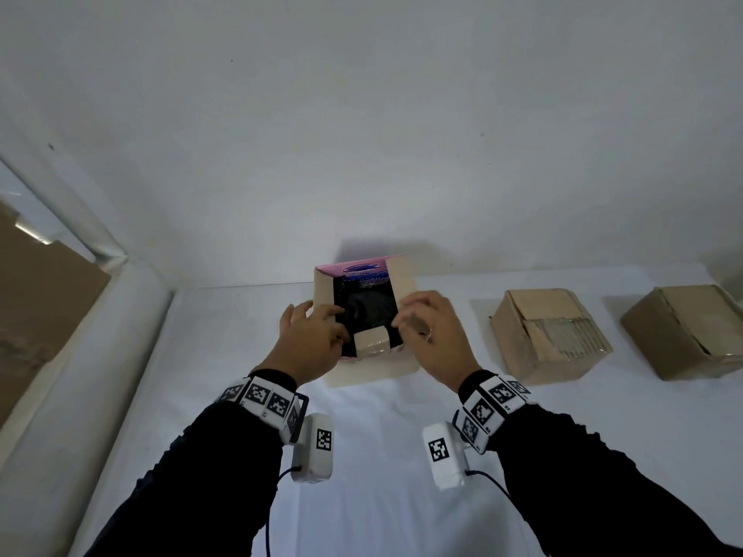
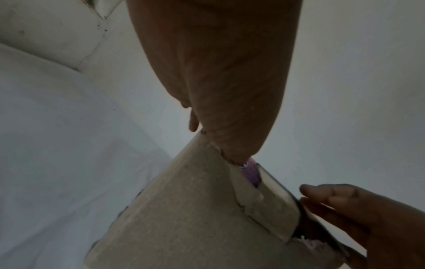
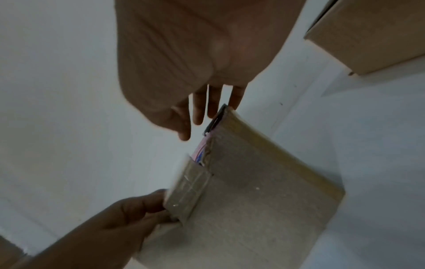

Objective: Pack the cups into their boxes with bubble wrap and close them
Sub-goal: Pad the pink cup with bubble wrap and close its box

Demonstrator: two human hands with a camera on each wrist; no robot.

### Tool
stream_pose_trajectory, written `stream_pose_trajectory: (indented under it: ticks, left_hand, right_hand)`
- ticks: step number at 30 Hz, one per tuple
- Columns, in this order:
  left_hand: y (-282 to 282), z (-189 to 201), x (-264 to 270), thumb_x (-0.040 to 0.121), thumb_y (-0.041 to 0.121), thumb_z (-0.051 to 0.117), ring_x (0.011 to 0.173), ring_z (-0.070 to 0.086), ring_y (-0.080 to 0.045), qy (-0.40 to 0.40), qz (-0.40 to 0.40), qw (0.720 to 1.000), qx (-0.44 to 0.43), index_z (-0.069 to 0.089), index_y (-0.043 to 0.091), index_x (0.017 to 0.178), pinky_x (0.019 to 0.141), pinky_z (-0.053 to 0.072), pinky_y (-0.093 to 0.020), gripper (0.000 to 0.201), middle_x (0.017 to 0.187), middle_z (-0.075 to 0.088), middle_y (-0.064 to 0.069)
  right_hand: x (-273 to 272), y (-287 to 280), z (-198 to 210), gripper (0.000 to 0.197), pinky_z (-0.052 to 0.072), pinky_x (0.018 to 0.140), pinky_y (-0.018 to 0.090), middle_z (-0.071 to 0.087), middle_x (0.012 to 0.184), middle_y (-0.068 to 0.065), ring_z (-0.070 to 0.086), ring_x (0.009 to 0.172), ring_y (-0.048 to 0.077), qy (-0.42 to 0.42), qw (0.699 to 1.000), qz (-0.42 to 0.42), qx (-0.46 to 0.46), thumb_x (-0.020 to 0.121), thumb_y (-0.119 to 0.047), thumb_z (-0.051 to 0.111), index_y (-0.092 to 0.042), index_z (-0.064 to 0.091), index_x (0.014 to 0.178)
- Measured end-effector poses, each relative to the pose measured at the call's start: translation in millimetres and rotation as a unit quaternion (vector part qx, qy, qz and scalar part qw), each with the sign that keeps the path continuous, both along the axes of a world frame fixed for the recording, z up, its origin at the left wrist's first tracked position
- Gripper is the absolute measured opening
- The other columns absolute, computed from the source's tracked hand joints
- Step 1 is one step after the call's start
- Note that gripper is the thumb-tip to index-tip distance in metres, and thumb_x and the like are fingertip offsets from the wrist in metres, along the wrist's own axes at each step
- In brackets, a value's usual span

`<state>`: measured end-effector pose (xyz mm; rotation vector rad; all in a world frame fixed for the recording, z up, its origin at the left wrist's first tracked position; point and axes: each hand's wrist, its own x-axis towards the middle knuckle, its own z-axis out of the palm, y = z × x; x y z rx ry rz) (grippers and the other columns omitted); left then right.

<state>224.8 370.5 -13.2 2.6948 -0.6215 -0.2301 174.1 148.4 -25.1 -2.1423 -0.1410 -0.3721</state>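
Sleeves first, dark ones, with tagged bands at both wrists, and beyond them two hands working the mouth of the open box (image 1: 372, 365) on the white table (image 1: 382, 456). The left hand (image 1: 311, 341) sits on the box's left rim, fingers curled over the edge by the small near flap (image 1: 372, 341); whether it pinches that flap or only steadies it, I cannot tell. The right hand (image 1: 432, 333) has its fingers bent around the right side flap (image 1: 404, 283), apparently holding it out of the way.

Inside, something dark fills the well; whether it is a cup under bubble wrap I cannot make out from here. The far flap (image 1: 354, 269), pink and printed, stands up at the back.

To my eye the job now is closing. I would fold the side flaps down first, keep the contents pressed below the rim, then bring the pink flap over and tuck the tab in without creasing it. One hand should pin the box so it does not slide on the cloth.

Further right sit two brown boxes, the nearer box (image 1: 549, 335) and the far box (image 1: 683, 331), both shut.
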Motion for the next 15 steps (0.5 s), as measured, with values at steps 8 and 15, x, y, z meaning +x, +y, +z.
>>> stream_pose_trajectory:
  ticks: [8,15]
  left_hand:
    - [3,15,-2,0.069,0.018,0.082,0.111,0.054,-0.028,0.056,0.144,0.985,-0.083,0.024,0.022,0.148,0.093,0.047,-0.040,0.098,0.128,0.051,-0.008]
    - [19,25,-2,0.072,0.030,0.076,0.108,0.052,-0.026,0.081,0.094,0.991,0.050,0.022,0.029,0.148,0.087,0.047,-0.037,0.093,0.125,0.051,-0.006]
  right_hand:
    - [25,-12,8,0.040,0.055,0.080,0.042,0.065,0.106,0.000,0.065,0.089,0.020,0.187,0.979,-0.081,0.021,0.082,-0.028,0.074,-0.026,0.049,0.113]
    - [27,-15,8,0.045,0.054,0.069,0.041,0.065,0.086,0.005,0.065,0.076,0.025,0.257,0.962,-0.089,-0.030,0.090,-0.061,0.052,-0.016,0.046,0.097]
